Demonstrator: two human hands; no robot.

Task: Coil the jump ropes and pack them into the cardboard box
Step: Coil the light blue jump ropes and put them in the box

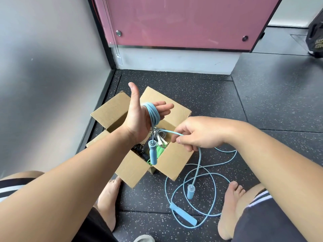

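Note:
My left hand [139, 112] is raised over the open cardboard box [174, 159], fingers straight and thumb up, with several turns of a light blue jump rope [153, 113] wound round its palm. One blue handle [153, 153] hangs from that coil over the box. My right hand [194, 135] pinches the same rope's free length just right of the box. From there the rope drops to a second handle [190, 191] hanging above the floor. Another blue rope [197, 198] with a flat handle [183, 216] lies loose on the floor. Inside the box lie coiled green, white and black ropes [157, 147].
The box stands on dark speckled floor mats in a corner, a grey wall [43, 75] to the left and a pink panel [183, 21] behind. My bare feet [108, 201] flank the loose rope. A black bag [316, 39] sits at the far right.

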